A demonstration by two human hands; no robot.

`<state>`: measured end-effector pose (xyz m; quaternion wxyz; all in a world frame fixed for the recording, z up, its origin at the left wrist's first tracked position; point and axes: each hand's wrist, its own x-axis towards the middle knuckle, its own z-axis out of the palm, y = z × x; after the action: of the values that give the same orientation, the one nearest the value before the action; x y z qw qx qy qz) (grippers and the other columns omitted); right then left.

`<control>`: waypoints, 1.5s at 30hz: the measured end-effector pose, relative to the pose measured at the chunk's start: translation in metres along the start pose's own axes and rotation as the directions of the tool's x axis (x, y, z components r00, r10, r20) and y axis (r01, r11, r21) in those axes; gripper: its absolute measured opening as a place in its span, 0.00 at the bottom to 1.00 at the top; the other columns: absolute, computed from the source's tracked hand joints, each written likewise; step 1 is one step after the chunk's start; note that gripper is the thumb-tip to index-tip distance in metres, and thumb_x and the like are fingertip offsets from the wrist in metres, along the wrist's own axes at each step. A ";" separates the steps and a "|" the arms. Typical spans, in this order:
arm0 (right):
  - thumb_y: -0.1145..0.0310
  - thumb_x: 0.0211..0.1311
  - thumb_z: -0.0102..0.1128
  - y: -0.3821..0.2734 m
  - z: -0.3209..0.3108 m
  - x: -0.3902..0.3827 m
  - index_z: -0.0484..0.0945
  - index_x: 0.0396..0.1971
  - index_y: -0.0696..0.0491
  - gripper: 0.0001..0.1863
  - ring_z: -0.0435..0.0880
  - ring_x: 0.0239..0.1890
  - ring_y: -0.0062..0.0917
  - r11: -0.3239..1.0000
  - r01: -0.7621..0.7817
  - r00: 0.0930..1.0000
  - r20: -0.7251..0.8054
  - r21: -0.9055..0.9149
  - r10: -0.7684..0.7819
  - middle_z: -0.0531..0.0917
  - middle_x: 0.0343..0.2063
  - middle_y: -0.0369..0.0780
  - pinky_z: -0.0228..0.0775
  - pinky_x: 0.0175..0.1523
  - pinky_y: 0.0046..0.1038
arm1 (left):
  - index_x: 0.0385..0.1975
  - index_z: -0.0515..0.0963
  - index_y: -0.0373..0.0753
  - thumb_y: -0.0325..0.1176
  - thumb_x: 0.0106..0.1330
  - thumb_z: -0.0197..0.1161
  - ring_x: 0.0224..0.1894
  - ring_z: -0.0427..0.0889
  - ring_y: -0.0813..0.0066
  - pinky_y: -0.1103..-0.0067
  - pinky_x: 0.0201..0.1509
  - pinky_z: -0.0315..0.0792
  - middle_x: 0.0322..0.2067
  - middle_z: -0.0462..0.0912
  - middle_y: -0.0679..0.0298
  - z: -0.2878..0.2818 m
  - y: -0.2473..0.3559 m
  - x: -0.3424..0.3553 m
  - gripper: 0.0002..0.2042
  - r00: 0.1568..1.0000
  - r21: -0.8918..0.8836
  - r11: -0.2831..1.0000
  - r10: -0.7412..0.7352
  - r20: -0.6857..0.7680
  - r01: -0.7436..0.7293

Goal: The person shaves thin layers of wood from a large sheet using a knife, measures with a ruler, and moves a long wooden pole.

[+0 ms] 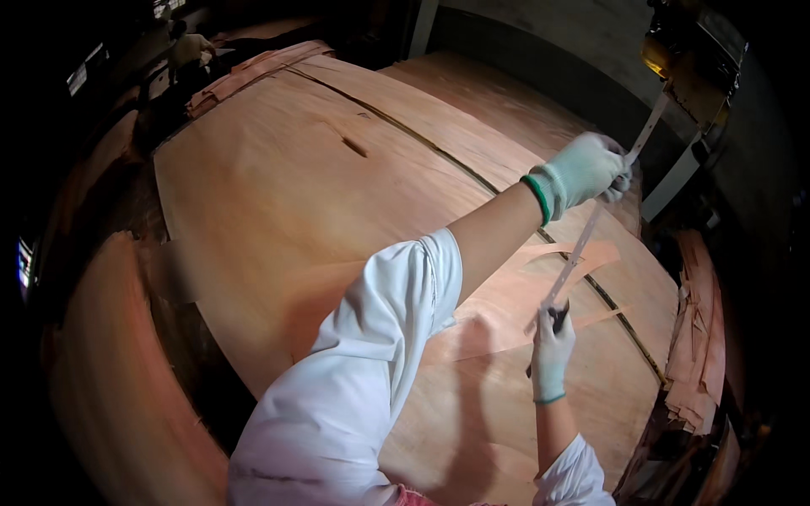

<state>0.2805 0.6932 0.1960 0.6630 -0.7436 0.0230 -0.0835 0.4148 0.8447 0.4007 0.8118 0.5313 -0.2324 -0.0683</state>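
My left hand (588,170) is pinching the tape strip (582,244) up high, my right hand (551,350) gripping its lower end (possibly with a dark tool) above the veneer sheet (278,194).

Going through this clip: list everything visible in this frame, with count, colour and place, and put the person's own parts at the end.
Veneer sheets: several large ones, reddish-brown, laid flat across the middle; a dark seam runs between two.
Loose veneer piece: one, lighter orange, curled, lying on the sheets under the hands.
Tape strip: one, pale and translucent, stretched between both hands up to the dispenser.
Dispenser: one, yellow and dark, top right; details unclear.
Veneer scrap pile: one, reddish, right edge.
Another person: one, light top, far upper left.
Left hand: pale glove with green cuff, raised, gripping the tape high up.
Right hand: pale glove, holding the tape's lower end and a small dark tool.
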 end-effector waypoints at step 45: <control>0.65 0.69 0.57 -0.086 -0.202 -0.403 0.77 0.47 0.63 0.16 0.71 0.20 0.12 0.927 -0.221 0.968 -0.044 0.303 0.246 0.80 0.27 0.37 0.65 0.26 0.16 | 0.51 0.72 0.33 0.39 0.74 0.49 0.36 0.78 0.82 0.85 0.38 0.76 0.38 0.79 0.64 0.259 -0.083 -0.425 0.16 0.919 0.292 0.896 -0.242 -0.311 0.335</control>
<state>-0.1544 0.5634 0.2649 0.7704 -0.6240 0.1254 -0.0365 -0.0659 0.7461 0.2821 0.7122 0.6962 -0.0473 -0.0760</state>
